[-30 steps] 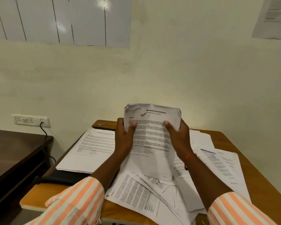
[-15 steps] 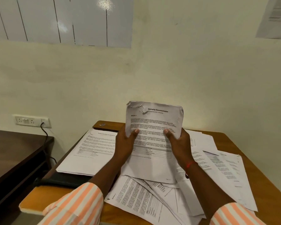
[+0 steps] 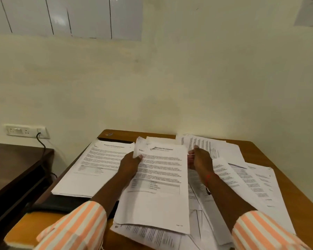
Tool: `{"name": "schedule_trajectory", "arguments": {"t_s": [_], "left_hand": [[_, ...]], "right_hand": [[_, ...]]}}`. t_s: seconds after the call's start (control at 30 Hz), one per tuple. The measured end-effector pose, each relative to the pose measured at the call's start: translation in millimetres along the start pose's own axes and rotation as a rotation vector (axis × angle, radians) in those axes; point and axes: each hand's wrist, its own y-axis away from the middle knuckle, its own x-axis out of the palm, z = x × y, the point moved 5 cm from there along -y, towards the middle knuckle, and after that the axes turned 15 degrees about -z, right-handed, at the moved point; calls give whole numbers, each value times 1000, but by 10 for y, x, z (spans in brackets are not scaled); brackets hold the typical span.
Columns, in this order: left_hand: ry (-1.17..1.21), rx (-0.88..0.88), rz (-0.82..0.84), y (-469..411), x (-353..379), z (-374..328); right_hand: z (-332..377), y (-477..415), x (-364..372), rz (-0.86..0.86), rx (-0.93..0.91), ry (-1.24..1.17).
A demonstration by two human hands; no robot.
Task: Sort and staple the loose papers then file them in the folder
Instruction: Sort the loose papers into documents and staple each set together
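Observation:
A set of printed sheets (image 3: 159, 186) with a crumpled top corner lies low over the heap of loose papers (image 3: 251, 186) on the wooden table (image 3: 257, 148). My left hand (image 3: 129, 166) grips its left edge, thumb on top. My right hand (image 3: 199, 159) sits at its right edge with fingers curled; whether it grips the sheets is unclear. A neat stack of papers (image 3: 98, 170) rests at the left on a black folder (image 3: 65, 204). No stapler is in view.
A dark desk (image 3: 11, 170) stands left of the table. A wall socket (image 3: 25, 131) with a black cable (image 3: 42, 141) is above it. The cream wall is close behind the table's far edge.
The set of sheets, held upright in both hands before, has been lowered nearly flat over the heap. My right hand has slid from the sheet's face to its right edge.

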Motion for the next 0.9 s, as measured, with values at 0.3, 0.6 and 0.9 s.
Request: {"name": "schedule_trajectory", "arguments": {"t_s": [0.3,0.6,0.9], "left_hand": [[-224,158,-60,-150,70,257],[-208,129,-46,-148,79,305],[-284,168,-44,-19,64,185]], "right_hand": [[-304,-681,525,329,-618,921],[-325,-885,580,368,-614,834],[662,-275,1200,700,-900,813]]}}
